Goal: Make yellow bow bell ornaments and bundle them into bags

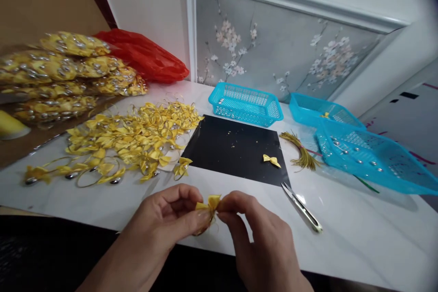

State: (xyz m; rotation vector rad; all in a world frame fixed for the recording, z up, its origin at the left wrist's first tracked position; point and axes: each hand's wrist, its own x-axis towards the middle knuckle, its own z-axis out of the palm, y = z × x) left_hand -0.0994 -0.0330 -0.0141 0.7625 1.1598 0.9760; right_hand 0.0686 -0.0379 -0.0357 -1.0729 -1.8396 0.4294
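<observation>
A small yellow ribbon bow [212, 202] is pinched between the thumb and fingers of my left hand [167, 219], just over the table's front edge. My right hand [260, 232] is closed at the bow's right side, its thumb and forefinger tips pressed together; what lies between them is too small to make out. Thin gold cord shows below the bow, partly hidden by my left thumb. Another yellow bow [271, 160] lies on the black mat [236, 146] beyond my hands. To the right of the mat rest thread snips [303, 209], their blades pointing away.
Finished-looking yellow bows with silver bells [133, 132] spread over the left of the table. Filled clear bags [51, 73] are stacked behind them, beside a red plastic bag [147, 57]. Blue baskets [244, 105] stand at the back and right, near a bundle of gold cords [301, 153].
</observation>
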